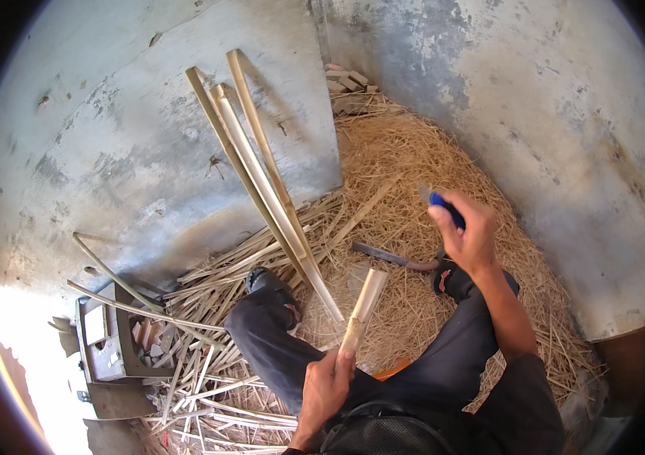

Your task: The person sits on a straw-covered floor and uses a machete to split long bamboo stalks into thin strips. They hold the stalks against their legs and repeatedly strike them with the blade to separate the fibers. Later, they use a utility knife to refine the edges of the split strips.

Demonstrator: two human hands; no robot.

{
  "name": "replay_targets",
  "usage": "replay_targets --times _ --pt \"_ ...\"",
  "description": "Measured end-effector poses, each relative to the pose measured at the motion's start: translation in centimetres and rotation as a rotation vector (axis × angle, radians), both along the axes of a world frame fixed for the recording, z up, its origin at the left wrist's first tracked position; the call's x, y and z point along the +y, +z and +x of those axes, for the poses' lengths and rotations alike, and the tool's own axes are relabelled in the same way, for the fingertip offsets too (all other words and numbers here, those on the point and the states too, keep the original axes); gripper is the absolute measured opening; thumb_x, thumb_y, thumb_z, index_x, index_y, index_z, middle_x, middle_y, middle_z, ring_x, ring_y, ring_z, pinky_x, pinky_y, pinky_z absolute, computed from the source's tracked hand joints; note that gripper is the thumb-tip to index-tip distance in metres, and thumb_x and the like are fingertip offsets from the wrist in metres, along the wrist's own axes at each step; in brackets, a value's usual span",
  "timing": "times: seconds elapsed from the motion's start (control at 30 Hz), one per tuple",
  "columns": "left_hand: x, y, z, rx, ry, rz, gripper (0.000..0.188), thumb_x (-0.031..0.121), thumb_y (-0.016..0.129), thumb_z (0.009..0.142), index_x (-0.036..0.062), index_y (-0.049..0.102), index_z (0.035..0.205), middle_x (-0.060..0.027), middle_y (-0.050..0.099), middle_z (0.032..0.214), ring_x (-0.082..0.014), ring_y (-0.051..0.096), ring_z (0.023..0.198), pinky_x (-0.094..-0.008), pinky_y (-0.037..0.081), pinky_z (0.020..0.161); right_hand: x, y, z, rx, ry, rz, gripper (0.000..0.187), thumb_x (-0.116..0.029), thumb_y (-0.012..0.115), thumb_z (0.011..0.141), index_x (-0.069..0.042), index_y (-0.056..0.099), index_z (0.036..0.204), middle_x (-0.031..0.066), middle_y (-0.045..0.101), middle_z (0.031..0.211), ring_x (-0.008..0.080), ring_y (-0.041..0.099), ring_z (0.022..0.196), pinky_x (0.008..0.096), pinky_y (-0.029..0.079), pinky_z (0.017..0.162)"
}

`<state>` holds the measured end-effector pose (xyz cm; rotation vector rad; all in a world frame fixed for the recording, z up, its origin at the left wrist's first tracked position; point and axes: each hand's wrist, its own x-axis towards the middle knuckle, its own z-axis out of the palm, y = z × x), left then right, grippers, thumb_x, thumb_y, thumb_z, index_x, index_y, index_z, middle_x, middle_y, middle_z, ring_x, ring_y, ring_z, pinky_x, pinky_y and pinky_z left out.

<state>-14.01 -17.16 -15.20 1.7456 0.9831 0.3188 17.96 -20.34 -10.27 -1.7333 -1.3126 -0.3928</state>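
Note:
Low in the middle, my left hand (327, 385) is closed round the lower end of a split bamboo piece (365, 303), which tilts up and away from me between my knees. My right hand (471, 231), raised to the right and apart from the bamboo, grips a blue-handled knife (447, 210). Its short blade points up and left and looks blurred. On the shavings beyond the bamboo, a long dark-bladed knife (380, 253) with a brownish handle lies beside my right foot.
Long split bamboo lengths (250, 152) lean against the left wall (133, 98). Thin shavings (406, 144) cover the floor toward the right wall (565, 136). Loose bamboo strips (208, 379) pile up at the left, next to an old wooden box-like frame (114, 366).

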Motion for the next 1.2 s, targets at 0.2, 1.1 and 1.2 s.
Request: replay_targets --times 0.2,1.1,1.2 --pt "2.0 0.8 1.0 -0.041 0.059 0.064 0.037 0.025 0.048 0.106 -0.0021 0.063 0.087 -0.0101 0.057 0.059 -0.0218 0.060 0.053 -0.0356 0.047 0.056 0.1 -2.2 -5.5 -0.096 0.385 -0.010 0.032 -0.035 0.075 0.090 -0.003 0.070 0.090 0.0062 0.065 0.069 0.0206 0.062 0.052 0.0324 0.048 0.048" --pt "1.9 1.0 1.2 -0.187 0.006 -0.129 0.046 0.031 0.044 0.110 0.0002 0.057 0.079 -0.0032 0.050 0.058 -0.0120 0.049 0.054 -0.0297 0.040 0.054 -0.2 -2.2 -4.6 0.036 0.340 -0.026 0.031 -0.033 0.074 0.093 -0.002 0.070 0.094 0.0097 0.070 0.078 0.0226 0.068 0.061 0.0316 0.052 0.052" --pt "2.6 0.5 1.3 -0.322 -0.011 -0.336 0.048 0.034 0.041 0.111 0.0033 0.054 0.076 0.0023 0.046 0.060 -0.0068 0.041 0.056 -0.0258 0.034 0.053 -0.1 -2.9 -5.1 -0.068 0.446 -0.057 0.032 -0.033 0.076 0.089 -0.002 0.069 0.092 0.0089 0.068 0.076 0.0234 0.068 0.060 0.0319 0.052 0.053"
